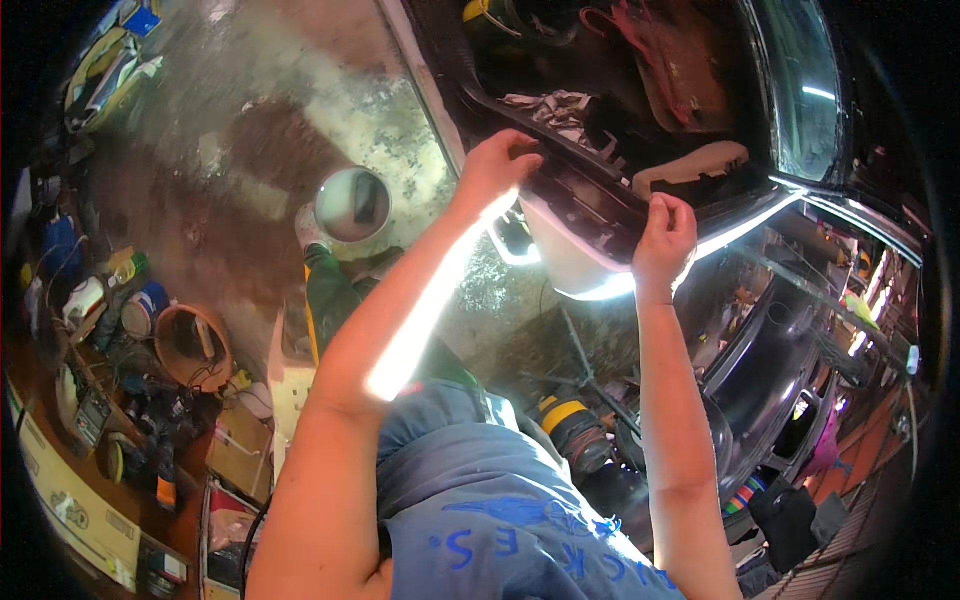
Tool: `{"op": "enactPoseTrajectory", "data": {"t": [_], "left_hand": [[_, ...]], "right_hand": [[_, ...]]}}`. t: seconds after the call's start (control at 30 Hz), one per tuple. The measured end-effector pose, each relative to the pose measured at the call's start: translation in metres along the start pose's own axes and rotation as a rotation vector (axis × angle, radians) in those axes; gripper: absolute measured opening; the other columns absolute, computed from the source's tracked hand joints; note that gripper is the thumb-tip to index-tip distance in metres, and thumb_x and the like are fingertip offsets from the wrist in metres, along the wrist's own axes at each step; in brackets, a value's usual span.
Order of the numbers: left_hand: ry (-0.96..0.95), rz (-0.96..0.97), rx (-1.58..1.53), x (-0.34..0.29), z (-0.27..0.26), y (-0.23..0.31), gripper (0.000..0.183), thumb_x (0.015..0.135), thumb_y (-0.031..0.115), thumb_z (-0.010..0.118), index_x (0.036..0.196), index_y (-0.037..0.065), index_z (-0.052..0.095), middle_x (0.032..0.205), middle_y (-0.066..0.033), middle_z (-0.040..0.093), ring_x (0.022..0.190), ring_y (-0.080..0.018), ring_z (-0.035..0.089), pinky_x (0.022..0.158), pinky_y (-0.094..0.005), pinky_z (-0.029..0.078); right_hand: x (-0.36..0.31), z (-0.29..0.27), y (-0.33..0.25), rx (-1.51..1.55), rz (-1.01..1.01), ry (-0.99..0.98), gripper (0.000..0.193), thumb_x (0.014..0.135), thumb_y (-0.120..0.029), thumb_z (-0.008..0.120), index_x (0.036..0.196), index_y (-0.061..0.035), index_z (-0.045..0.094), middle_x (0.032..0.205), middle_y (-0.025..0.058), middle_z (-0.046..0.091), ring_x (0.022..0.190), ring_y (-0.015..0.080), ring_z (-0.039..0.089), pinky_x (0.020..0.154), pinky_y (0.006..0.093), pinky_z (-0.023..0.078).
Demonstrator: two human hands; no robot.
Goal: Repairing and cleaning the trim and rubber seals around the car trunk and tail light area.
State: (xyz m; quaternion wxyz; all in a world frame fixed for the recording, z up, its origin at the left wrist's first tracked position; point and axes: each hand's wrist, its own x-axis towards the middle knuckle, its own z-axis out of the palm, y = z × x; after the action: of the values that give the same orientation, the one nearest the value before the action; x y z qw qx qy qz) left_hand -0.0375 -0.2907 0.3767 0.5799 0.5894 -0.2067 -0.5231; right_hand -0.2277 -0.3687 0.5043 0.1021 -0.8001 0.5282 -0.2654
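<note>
In front of me is an open car body, with a black panel edge [590, 205] above a white outer panel [565, 245]. My left hand [497, 170] is at the left part of this black edge, fingers bent and closed together. At the right part of the same edge, my right hand [665, 235] is raised with its thumb and fingertips pinched together. Whatever is between the fingers of either hand is too dark or small to make out. Behind the edge, crumpled pale material [560, 112] and a beige padded piece [700, 163] lie inside the car.
A round pale vessel [352, 203] stands on the stained floor to the left. Further left are an orange-brown bucket [193, 347], a cardboard box [240, 440] and scattered tools. At right lie a black bumper-like part [760, 335] and a black-and-yellow canister [575, 432].
</note>
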Motion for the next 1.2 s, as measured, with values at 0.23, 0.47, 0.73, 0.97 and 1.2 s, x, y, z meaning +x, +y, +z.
{"op": "enactPoseTrajectory", "data": {"t": [0.23,0.47,0.73,0.97,1.2], "left_hand": [[0.017,0.175,0.306,0.004,0.037,0.01,0.021,0.082,0.01,0.073,0.099,0.0,0.066,0.097,-0.0203,0.067,0.093,-0.037,0.065,0.082,-0.0401,0.05],[0.11,0.372,0.297,0.002,0.036,0.0,0.017,0.081,0.006,0.071,0.096,0.002,0.065,0.095,-0.0179,0.064,0.093,-0.0373,0.063,0.083,-0.0412,0.05],[0.072,0.557,0.411,0.007,0.034,0.002,0.017,0.077,0.0,0.069,0.093,0.004,0.064,0.095,-0.0159,0.063,0.097,-0.0364,0.062,0.085,-0.0406,0.051],[-0.185,0.465,0.481,0.01,0.026,0.001,0.02,0.077,0.0,0.068,0.096,0.005,0.063,0.095,-0.0162,0.063,0.099,-0.0373,0.062,0.085,-0.0406,0.05],[-0.039,0.249,0.362,0.008,0.01,-0.003,0.017,0.081,0.006,0.067,0.098,0.007,0.066,0.097,-0.011,0.068,0.092,-0.0261,0.066,0.081,-0.0349,0.051]], "right_hand": [[0.0,0.002,-0.003,0.056,-0.001,0.032,0.006,0.09,-0.007,0.063,0.086,-0.002,0.065,0.086,0.0086,0.064,0.079,0.0236,0.059,0.071,0.0354,0.046],[0.001,-0.001,-0.006,0.079,-0.011,0.019,0.007,0.089,-0.008,0.063,0.085,-0.0025,0.064,0.084,0.0096,0.063,0.08,0.0269,0.06,0.073,0.0376,0.047],[0.0,-0.001,-0.008,0.053,0.006,0.027,0.007,0.088,-0.009,0.063,0.086,-0.003,0.064,0.085,0.0093,0.064,0.082,0.0268,0.062,0.074,0.0367,0.048],[0.001,-0.001,-0.008,0.002,-0.005,0.025,0.006,0.088,-0.01,0.063,0.086,-0.0046,0.065,0.086,0.0081,0.065,0.081,0.0265,0.062,0.072,0.0365,0.048],[0.0,-0.002,-0.007,-0.011,0.028,0.009,0.007,0.089,-0.012,0.064,0.085,-0.0054,0.065,0.086,0.0078,0.065,0.081,0.0263,0.063,0.072,0.0364,0.049]]}}
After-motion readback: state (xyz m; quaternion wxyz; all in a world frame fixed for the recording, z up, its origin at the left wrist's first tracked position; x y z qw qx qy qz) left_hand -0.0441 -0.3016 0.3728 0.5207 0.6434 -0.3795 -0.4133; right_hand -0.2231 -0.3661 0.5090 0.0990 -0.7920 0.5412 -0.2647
